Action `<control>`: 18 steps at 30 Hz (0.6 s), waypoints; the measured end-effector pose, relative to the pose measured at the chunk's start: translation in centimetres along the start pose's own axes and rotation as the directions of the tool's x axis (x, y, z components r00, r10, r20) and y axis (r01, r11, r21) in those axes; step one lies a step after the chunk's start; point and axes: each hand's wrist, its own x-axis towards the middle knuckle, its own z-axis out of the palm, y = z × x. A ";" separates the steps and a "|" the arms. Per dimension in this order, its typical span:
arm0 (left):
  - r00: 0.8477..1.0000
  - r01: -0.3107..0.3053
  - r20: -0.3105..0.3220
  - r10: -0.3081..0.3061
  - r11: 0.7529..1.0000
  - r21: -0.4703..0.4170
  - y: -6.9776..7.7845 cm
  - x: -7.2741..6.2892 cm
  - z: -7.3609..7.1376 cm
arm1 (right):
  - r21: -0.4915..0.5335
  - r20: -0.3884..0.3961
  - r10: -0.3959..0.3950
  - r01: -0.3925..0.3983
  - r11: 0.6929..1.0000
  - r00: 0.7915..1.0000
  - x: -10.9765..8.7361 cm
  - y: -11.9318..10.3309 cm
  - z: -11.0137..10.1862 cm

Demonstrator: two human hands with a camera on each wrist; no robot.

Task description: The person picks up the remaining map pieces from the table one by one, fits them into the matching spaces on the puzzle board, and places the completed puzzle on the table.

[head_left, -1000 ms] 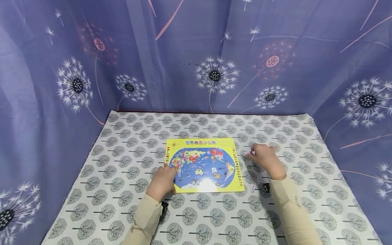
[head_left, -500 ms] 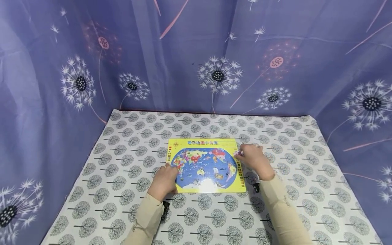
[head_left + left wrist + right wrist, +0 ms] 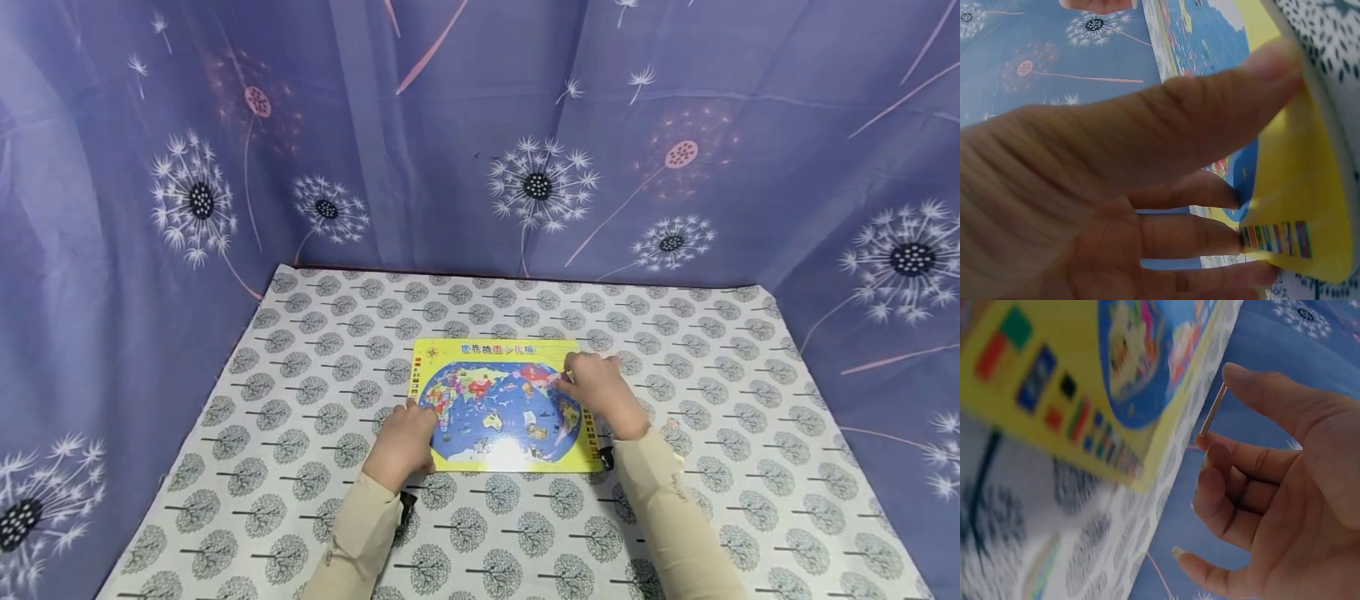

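A yellow-bordered world map board (image 3: pixel 487 466) lies on the table under both hands. My left hand (image 3: pixel 401 442) rests at its lower left; in the left wrist view the thumb lies along the near edge and the fairly straight fingers (image 3: pixel 1191 236) touch the printed face by a row of flags. My right hand (image 3: pixel 600 392) is over the map's right side. Between thumb and index finger it pinches a small thin flat piece (image 3: pixel 1213 411), seen nearly edge-on in the right wrist view. The other fingers are partly curled, the little finger apart.
A small piece (image 3: pixel 670 423) lies on the tree-patterned tablecloth (image 3: pixel 525 533), right of the board beside the right forearm. In the right wrist view a multicoloured piece (image 3: pixel 1041 569) shows on the cloth. A purple dandelion curtain (image 3: pixel 450 208) hangs behind the table and at its sides.
My right hand has moved left from beside the board to over the map's right side, carrying the small flat piece. The left hand keeps its place on the board. The head view has shifted slightly.
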 end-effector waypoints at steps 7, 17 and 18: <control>1.000 0.007 0.007 -0.007 1.000 0.009 0.0 0.1 0.0 | 0.016 0.036 -0.004 0.004 1.000 0.999 0.5 -1.2 1.2; 1.000 0.023 0.010 -0.023 1.000 -0.003 -0.1 0.1 0.1 | -0.022 0.024 0.012 -0.012 1.000 1.000 0.9 -1.5 2.1; 1.000 0.023 0.010 -0.023 1.000 -0.004 -0.1 0.1 0.1 | -0.023 0.025 0.017 -0.016 1.000 1.000 0.9 -1.5 2.1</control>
